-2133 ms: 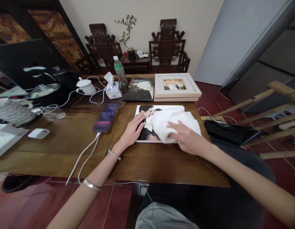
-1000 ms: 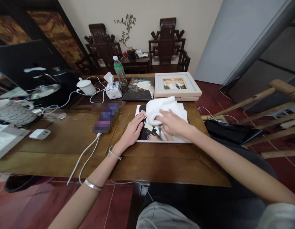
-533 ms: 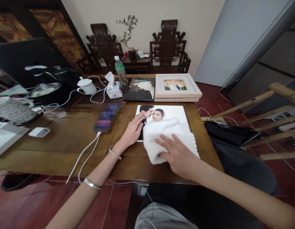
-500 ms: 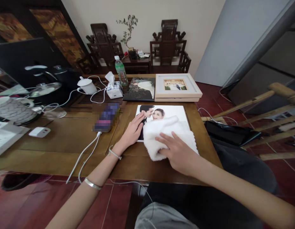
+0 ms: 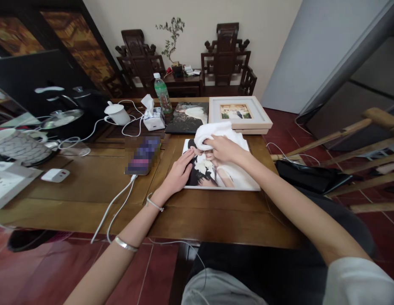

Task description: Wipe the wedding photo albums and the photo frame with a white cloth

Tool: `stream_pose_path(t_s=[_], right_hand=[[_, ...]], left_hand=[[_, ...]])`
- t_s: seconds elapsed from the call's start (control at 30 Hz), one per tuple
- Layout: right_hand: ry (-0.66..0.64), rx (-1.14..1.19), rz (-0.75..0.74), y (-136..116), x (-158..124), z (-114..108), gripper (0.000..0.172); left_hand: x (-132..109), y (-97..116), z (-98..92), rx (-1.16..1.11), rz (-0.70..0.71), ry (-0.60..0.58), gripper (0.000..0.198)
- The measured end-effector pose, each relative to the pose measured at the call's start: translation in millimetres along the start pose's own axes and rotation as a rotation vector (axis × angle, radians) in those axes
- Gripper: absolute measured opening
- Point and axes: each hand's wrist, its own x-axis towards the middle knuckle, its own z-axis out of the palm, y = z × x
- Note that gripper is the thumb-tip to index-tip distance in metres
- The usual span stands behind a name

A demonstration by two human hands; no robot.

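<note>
White terry towel (image 5: 219, 130) is bunched in the right hand (image 5: 227, 149), whose bent fingers press it over the upper part of a wedding-photo panel (image 5: 220, 178) lying flat on the desk (image 5: 190, 218), within easy reach. The left hand (image 5: 178, 171) lies flat, fingers straight, along the panel's left edge, probably steadying it. Just beyond, a darker photo panel (image 5: 188, 119) and a pale picture frame (image 5: 236, 112) sit side by side, perhaps to leave room.

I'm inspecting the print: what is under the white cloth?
Under the white cloth lies part of the photo print, its near edge showing. The patch directly beneath is covered, so its image is hidden.
</note>
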Motion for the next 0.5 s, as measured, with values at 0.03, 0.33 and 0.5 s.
stream_pose_path(t_s=[0.03, 0.33, 0.5], right_hand=[[0.005, -0.021, 0.006, -0.6, 1.9, 3.5, 0.029], [-0.002, -0.220, -0.049, -41.4, -57.0, 32.1, 0.043], [-0.017, -0.212, -0.103, -85.3, -112.8, 31.5, 0.031]], left_hand=[[0.0, -0.2, 0.0, 0.001, -0.004, -0.001, 0.047], [0.2, 1.8, -0.3, 0.013, -0.006, -0.014, 0.050], [0.2, 3.9, -1.6, 0.036, -0.030, -0.048, 0.051]])
